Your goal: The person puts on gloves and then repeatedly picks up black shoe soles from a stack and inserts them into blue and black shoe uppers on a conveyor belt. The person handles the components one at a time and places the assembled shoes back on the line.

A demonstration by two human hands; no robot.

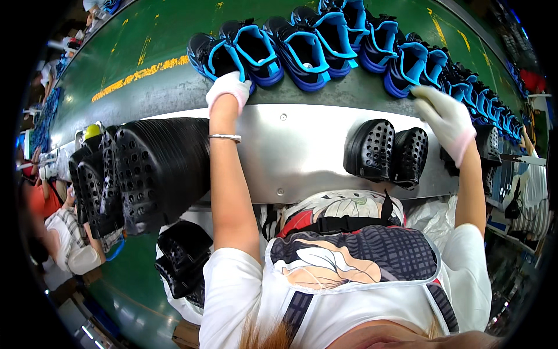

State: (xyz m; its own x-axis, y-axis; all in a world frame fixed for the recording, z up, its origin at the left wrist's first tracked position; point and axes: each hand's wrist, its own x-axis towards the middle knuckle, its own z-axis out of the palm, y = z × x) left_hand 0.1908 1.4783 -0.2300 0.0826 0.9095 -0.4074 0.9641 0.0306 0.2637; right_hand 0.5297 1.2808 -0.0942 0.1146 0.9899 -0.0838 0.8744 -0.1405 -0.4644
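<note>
Apron (pixel 349 264): patterned in dark check and pale flowers, worn over a white shirt (pixel 235 285), black buckle (pixel 346 224) across the front.
Bag (pixel 195 307): white, low at left, with loose black shells (pixel 183 256) heaped in it.
Ledge (pixel 290 145): bare silver metal, running along the near side of the belt.
Stack (pixel 157 168): black, perforated shells nested into one another, at the ledge's left, beside the left forearm.
Pair (pixel 372 150): two more perforated shells, side by side on the ledge, short of the right hand.
Bracelet (pixel 224 138): silvery, round the left wrist.
Left hand (pixel 228 94): white-gloved, pink at the cuff, laid against the heel of the leftmost shoe (pixel 204 53); fingers partly hidden, cannot tell whether gripping.
Right hand (pixel 446 119): white-gloved, pink-cuffed, fingers stretched out and slightly parted, empty, near the heel of a shoe farther along; cannot tell whether touching.
Shoes (pixel 296 55): black with bright blue linings, crowded on the belt, heels toward the ledge, trailing away to the right.
Belt (pixel 145 32): green, with worn yellow marks.
Co-worker (pixel 72 244): at far left, partly blurred.
</note>
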